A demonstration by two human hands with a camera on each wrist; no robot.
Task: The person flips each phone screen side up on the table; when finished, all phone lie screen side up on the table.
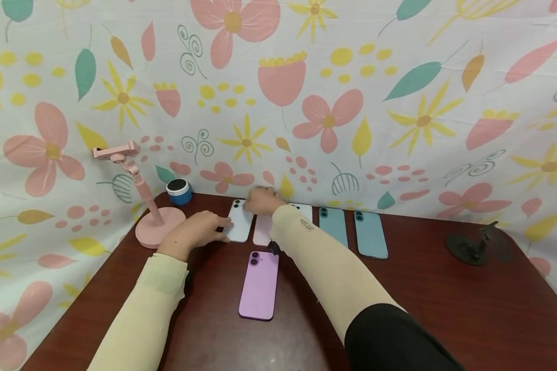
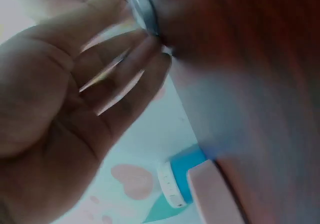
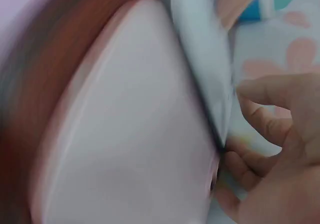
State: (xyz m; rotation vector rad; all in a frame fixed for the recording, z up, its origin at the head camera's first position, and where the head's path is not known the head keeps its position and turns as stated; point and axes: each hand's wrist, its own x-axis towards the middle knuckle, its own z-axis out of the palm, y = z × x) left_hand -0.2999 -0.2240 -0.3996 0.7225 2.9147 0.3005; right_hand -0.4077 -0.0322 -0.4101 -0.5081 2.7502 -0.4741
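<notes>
stand (image 1: 155, 214) near left hand (image 1: 192, 232); right sleeve (image 1: 325, 257) partly hides pink phone (image 1: 262, 230).

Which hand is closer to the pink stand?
The left one. The left hand is just right of the pink stand; the right hand is farther right, near the white phone's top end.

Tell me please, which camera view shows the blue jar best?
The head view: the blue jar stands whole and unobstructed there. Left wrist shows it partly behind the pink base; right wrist shows only part of it, beside the left hand.
</notes>
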